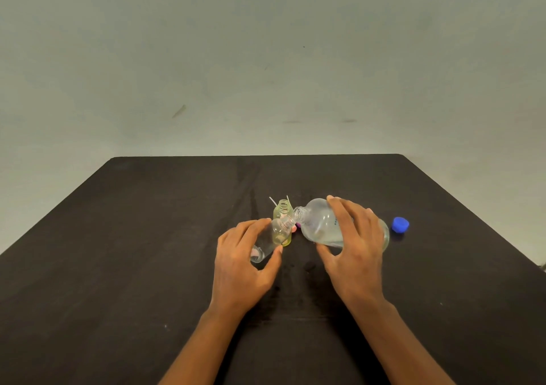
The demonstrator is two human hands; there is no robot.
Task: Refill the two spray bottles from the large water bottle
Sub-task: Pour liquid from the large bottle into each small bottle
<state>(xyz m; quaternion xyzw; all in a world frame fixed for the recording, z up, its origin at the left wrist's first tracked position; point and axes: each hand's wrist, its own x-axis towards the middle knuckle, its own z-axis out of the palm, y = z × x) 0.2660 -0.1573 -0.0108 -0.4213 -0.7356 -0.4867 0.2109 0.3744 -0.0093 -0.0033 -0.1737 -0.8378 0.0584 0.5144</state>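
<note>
My right hand [353,242] grips the large clear water bottle [320,225], tipped almost level with its open mouth pointing left. My left hand [242,254] holds a small clear spray bottle [273,236], tilted so that its open neck meets the big bottle's mouth. Behind them a yellowish spray bottle [283,210] stands upright with its neck open. Two thin white dip tubes [273,200] stick up behind it; their spray heads are mostly hidden, with a bit of pink and purple showing between the bottles.
A blue cap [400,225] lies on the black table [147,236] just right of the large bottle. A pale wall rises behind the table's far edge.
</note>
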